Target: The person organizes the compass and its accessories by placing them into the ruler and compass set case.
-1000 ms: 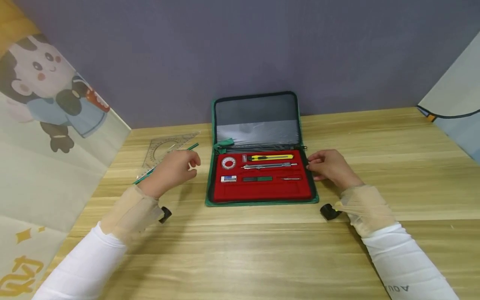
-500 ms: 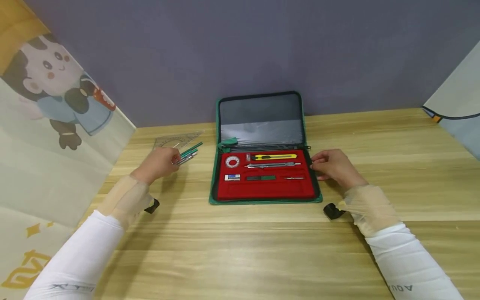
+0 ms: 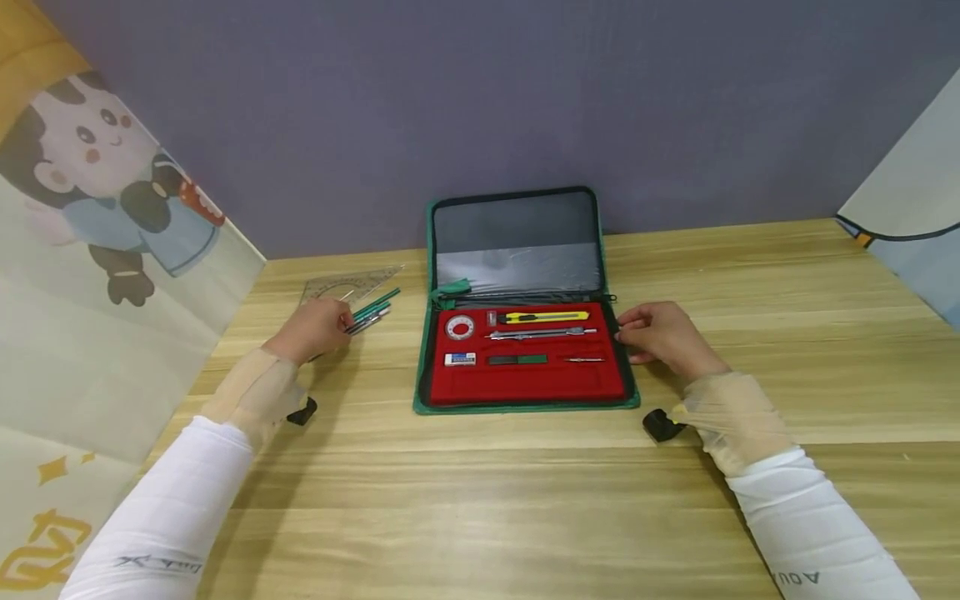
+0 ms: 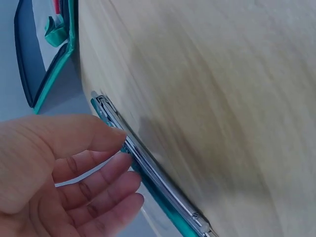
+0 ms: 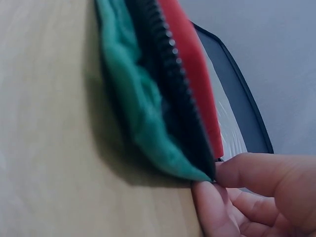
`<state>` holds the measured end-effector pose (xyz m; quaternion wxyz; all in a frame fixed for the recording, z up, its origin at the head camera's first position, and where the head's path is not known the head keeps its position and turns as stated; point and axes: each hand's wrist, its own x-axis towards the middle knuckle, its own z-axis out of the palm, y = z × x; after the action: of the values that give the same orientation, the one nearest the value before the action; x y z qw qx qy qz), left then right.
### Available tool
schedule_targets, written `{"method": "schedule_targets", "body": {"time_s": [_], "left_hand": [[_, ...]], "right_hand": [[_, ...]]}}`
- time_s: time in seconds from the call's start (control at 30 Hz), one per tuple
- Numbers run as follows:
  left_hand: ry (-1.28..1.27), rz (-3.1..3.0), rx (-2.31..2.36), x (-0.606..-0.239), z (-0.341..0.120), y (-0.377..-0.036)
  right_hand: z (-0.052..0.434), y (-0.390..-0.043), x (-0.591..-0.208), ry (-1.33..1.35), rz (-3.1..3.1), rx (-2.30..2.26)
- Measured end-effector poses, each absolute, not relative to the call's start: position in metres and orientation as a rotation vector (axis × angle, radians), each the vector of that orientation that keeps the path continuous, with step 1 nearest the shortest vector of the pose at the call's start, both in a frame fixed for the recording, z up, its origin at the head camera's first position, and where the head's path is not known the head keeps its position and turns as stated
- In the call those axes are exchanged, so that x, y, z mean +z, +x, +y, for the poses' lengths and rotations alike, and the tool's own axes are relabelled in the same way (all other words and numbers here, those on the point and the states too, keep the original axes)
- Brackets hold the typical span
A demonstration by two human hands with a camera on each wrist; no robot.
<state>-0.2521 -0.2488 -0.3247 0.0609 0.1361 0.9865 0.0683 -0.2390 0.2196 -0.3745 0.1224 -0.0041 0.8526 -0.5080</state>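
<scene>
My left hand (image 3: 311, 327) pinches a small bundle of green pencils (image 3: 377, 305) and a silver pen with thumb and fingers, left of the case. In the left wrist view the silver pen (image 4: 160, 177) lies along a green pencil (image 4: 167, 206), with the thumb tip against them. My right hand (image 3: 663, 335) pinches the right edge of an unfolded green zippered case (image 3: 525, 408); the right wrist view shows thumb and forefinger at its zipper edge (image 5: 207, 170). The red insert (image 3: 517, 385) carries a yellow cutter (image 3: 543, 317), a compass (image 3: 540, 333), an eraser (image 3: 460, 359) and a white ring (image 3: 460, 327).
A clear set square (image 3: 360, 282) lies behind the left hand, partly covered by it. The case lid (image 3: 517, 225) stands up near the grey back wall (image 3: 450, 100). Bare wooden table (image 3: 480, 500) stretches in front of the case.
The left hand has moved back left from beside the case and taken hold of the pencils and silver pen, which now lie at a different angle. The right hand stays at the case edge.
</scene>
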Motion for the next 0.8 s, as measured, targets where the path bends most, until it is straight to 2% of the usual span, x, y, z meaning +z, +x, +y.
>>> {"method": "schedule_targets", "body": {"time_s": [0.4, 0.8], "left_hand": [[0.427, 3.003, 0.216, -0.332, -0.253, -0.256], [0.583, 2.956, 0.225, -0.336, -0.258, -0.258]], "right_hand": [[0.219, -0.238, -0.374, 0.007, 2.493, -1.47], [0.218, -0.238, -0.373, -0.004, 2.487, -1.477]]}}
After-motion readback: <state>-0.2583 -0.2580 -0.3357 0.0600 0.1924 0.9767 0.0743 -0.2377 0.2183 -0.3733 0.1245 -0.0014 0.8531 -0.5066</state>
